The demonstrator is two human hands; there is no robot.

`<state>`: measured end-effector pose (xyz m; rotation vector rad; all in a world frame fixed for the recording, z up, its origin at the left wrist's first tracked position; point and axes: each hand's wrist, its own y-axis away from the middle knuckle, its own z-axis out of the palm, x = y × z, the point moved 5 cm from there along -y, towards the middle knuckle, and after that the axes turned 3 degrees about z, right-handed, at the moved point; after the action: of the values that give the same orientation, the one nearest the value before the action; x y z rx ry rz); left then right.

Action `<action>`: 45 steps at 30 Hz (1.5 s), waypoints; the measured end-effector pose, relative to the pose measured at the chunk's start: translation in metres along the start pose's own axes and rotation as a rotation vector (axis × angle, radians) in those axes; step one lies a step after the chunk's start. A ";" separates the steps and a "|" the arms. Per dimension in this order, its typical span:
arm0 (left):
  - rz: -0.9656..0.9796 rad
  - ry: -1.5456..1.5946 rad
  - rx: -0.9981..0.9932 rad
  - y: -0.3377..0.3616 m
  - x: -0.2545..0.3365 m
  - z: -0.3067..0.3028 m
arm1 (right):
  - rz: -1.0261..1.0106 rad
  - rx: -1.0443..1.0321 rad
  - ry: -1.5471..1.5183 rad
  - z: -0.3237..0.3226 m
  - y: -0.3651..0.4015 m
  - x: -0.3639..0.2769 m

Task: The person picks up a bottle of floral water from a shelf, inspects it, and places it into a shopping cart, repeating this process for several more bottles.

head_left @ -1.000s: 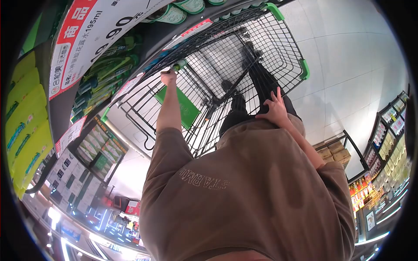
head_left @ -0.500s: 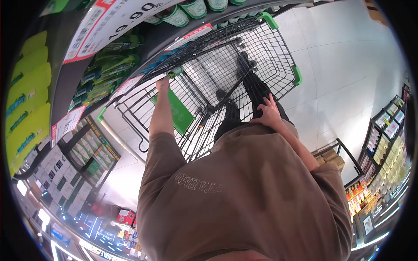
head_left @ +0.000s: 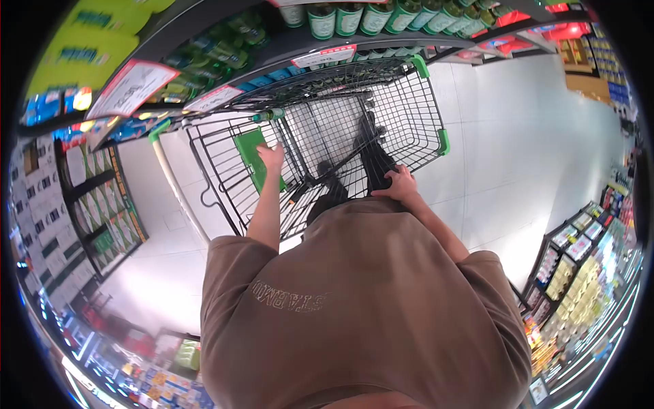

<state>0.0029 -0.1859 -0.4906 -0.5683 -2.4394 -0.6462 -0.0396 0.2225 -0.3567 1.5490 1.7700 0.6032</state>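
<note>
My left hand [head_left: 271, 158] is over the green panel [head_left: 251, 157] of the shopping cart, its fingers apart and nothing in it. A green bottle [head_left: 268, 116] lies on its side at the cart's shelf-side edge, a little beyond that hand and not touching it. My right hand [head_left: 402, 184] rests near the hem of my brown shirt, by the dark trousers, with its fingers apart and holding nothing. The black wire basket of the cart [head_left: 409, 116] stretches out in front of my legs.
A shelf of green bottles with pale labels [head_left: 375, 19] runs along the top, with price tags [head_left: 133, 88] on its edge. A light cart handle [head_left: 178, 187] is at the left. Display racks [head_left: 569, 249] stand at the right on the pale floor [head_left: 504, 150].
My left hand has let go of the green bottle and moved back over the green panel. The view has turned, showing more of the bottle shelf. My right hand stays by the shirt hem.
</note>
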 end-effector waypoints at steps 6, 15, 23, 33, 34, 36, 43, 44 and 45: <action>0.133 0.043 -0.653 0.132 -0.049 0.004 | -0.095 0.125 0.093 -0.006 -0.006 -0.017; 0.118 0.183 -0.638 0.211 -0.021 -0.047 | -0.569 0.576 -0.501 -0.104 -0.009 -0.111; 0.172 0.222 -0.472 0.199 -0.015 -0.074 | -0.862 1.003 -0.601 -0.260 0.006 -0.216; 0.146 0.223 -0.303 0.205 -0.036 -0.082 | -0.742 1.042 -0.690 -0.325 -0.041 -0.250; 0.120 0.251 -0.301 0.205 -0.040 -0.081 | -0.753 1.037 -0.695 -0.326 -0.039 -0.254; 0.101 0.272 -0.288 0.203 -0.044 -0.079 | -0.741 0.939 -0.882 -0.326 -0.038 -0.257; 0.031 0.258 -0.265 0.190 -0.058 -0.070 | -0.857 1.045 -0.912 -0.329 -0.030 -0.266; 0.014 0.306 -0.298 0.190 -0.056 -0.073 | -0.854 1.049 -0.922 -0.331 -0.030 -0.266; -0.007 0.352 -0.333 0.191 -0.055 -0.075 | -0.860 0.993 -0.924 -0.330 -0.033 -0.267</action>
<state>0.1723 -0.0895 -0.4074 -0.5215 -2.0191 -1.0696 -0.2992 -0.0124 -0.1142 1.0462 1.7197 -1.3587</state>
